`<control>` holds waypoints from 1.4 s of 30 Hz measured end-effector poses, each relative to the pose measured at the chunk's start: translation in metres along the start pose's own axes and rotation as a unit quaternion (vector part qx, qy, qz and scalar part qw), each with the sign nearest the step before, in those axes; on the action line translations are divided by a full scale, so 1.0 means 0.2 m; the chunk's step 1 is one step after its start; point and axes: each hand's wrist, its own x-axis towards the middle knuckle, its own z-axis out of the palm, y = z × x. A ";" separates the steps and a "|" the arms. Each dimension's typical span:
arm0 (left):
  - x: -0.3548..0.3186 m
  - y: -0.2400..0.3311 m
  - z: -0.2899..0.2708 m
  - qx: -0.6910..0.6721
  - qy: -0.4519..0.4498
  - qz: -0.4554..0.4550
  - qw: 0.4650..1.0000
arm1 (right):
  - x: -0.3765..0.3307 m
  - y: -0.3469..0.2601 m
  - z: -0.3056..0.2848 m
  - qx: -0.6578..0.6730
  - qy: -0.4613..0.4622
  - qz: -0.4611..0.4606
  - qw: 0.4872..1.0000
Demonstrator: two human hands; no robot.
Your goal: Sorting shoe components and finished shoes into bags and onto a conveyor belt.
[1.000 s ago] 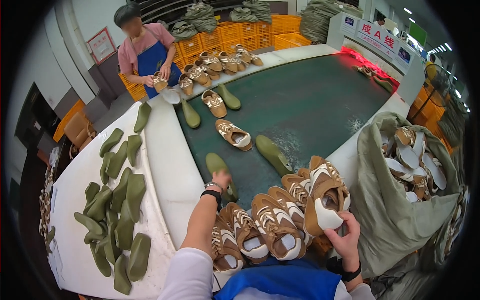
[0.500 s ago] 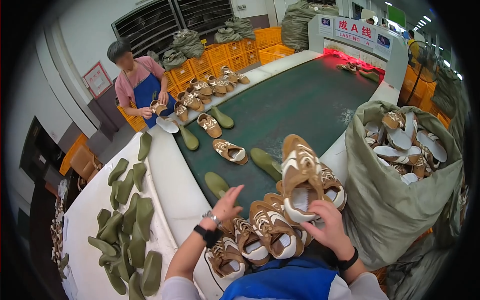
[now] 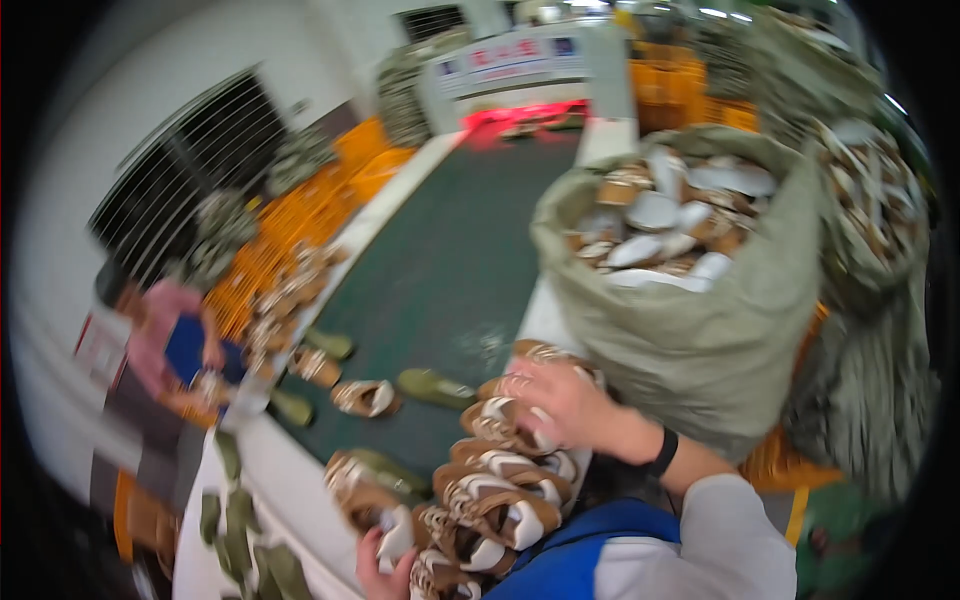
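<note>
The picture is blurred by motion. A row of brown strapped sandals (image 3: 495, 480) with white soles leans stacked at the near edge of the dark green belt (image 3: 440, 260). My right hand (image 3: 565, 405) lies on the far end of that row, fingers curled over the top sandal (image 3: 510, 415). My left hand (image 3: 385, 565) is at the bottom edge and grips a white-soled sandal (image 3: 398, 528) at the near end of the row.
A grey-green sack (image 3: 700, 330) full of sandals stands right of the belt, with a second sack (image 3: 870, 220) behind it. Loose sandals (image 3: 365, 398) and a green insole (image 3: 435, 388) lie on the belt. Another person (image 3: 170, 345) works at the left. More green insoles (image 3: 240, 520) lie on the white table.
The view has swung to the right and blurred. My right hand has brought the raised sandal down onto the row. My left hand has dropped back to the row's near end.
</note>
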 end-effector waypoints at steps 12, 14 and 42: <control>-0.05 0.20 -0.04 0.032 0.047 -0.079 0.995 | -0.64 0.72 -0.52 -0.402 0.054 0.316 0.857; -0.03 0.21 -0.04 0.017 0.019 -0.049 0.998 | -0.62 0.69 -0.51 -0.396 0.106 0.280 0.868; 0.87 -1.50 0.11 0.302 0.081 -0.131 0.941 | -0.70 0.78 -0.27 -0.329 0.195 0.188 0.905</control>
